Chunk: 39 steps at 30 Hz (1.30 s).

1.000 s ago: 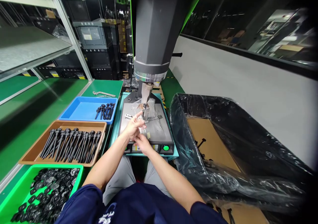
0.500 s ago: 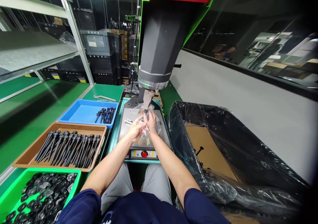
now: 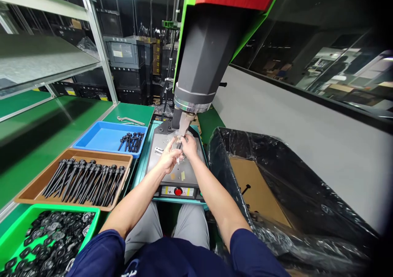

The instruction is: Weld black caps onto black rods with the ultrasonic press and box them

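Observation:
Both hands meet below the metal tip of a large press-like machine. My left hand has its fingers and thumb closed about a small black part, just under the tip. From the other side, my right hand pinches the same part near its top. Clear plastic film surrounds the fingertips, and the fingers hide much of the part. Beneath lies a grey metal plate with a small silver bracket to the left of my hands.
On the left stand a blue tray and a brown tray of black long-stemmed parts, plus a green tray of black round pieces. A wrench lies behind. A red button faces me. The film-lined bin is right.
My right hand has shifted slightly, its fingers now higher and more bent against the part. My left hand's index finger reaches further up. The view has moved a little.

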Tool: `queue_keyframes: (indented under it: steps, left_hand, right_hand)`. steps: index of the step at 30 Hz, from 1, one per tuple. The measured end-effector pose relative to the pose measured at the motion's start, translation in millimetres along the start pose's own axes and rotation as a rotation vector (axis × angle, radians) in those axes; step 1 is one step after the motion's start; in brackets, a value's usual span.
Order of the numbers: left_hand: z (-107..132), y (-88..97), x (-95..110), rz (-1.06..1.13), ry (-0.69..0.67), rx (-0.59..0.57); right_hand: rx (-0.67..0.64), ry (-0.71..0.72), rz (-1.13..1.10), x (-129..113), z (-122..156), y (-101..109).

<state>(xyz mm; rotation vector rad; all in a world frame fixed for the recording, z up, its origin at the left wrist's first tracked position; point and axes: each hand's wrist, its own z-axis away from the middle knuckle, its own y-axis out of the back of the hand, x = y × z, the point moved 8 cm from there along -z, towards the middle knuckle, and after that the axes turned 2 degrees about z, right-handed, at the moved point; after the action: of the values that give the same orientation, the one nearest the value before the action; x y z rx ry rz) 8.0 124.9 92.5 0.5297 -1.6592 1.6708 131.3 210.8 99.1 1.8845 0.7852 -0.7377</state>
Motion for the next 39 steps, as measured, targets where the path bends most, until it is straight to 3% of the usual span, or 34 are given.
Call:
queue_keyframes:
  steps: [9, 13, 16, 18, 21, 22, 24, 26, 28, 30, 34, 36, 39]
  left_hand:
    - [4.9, 3.2, -4.2, 0.014, 0.055, 0.012]
    - [5.9, 6.0, -3.4, 0.052, 0.038, -0.004]
    - [11.5, 17.3, -8.8, 0.025, 0.060, 0.030]
    - [16.4, 27.6, -14.6, -0.046, 0.069, 0.051]
    - [23.6, 48.2, -25.2, -0.232, 0.080, 0.085]
    - [26.3, 57.2, -28.5, -0.292, 0.086, 0.111]
    - [34.1, 80.2, -29.0, -0.388, 0.047, 0.237]
    - [48.6, 101.0, -18.4, -0.462, -0.095, 0.410]
    - [67.2, 105.7, -7.6, -0.528, -0.237, 0.468]
    - [81.8, 91.9, -8.7, -0.575, -0.246, 0.333]
    - [108.7, 46.5, -28.2, -0.663, -0.115, -0.036]
    - [116.1, 34.5, -33.3, -0.712, -0.125, -0.086]
    - [116.2, 34.0, -38.5, -0.791, -0.174, -0.055]
  right_hand:
    - [-0.110, -0.025, -0.143, 10.7, 36.0, -0.3]
    - [-0.200, -0.171, -0.283, 21.5, 79.1, -12.8]
    - [-0.398, -0.383, -0.509, 30.5, 135.3, -27.9]
    - [-0.660, -0.509, -0.661, 27.0, 179.2, -38.3]
    - [-0.895, -0.558, -0.803, 10.7, 221.4, -28.6]
    - [-0.898, -0.534, -0.837, 4.4, 224.5, -20.1]
    - [-0.780, -0.463, -0.892, -4.8, 215.9, 1.4]
    - [-0.607, -0.395, -0.889, -8.5, 200.5, 22.8]
    - [-0.471, -0.334, -0.875, -10.7, 188.8, 38.3]
    - [-0.389, -0.273, -0.856, -13.9, 184.1, 46.3]
    - [-0.302, -0.142, -0.741, -23.3, 190.8, 49.1]
    - [-0.251, -0.073, -0.633, -28.7, 196.5, 50.8]
    - [-0.162, 0.032, -0.458, -37.9, 202.4, 56.9]
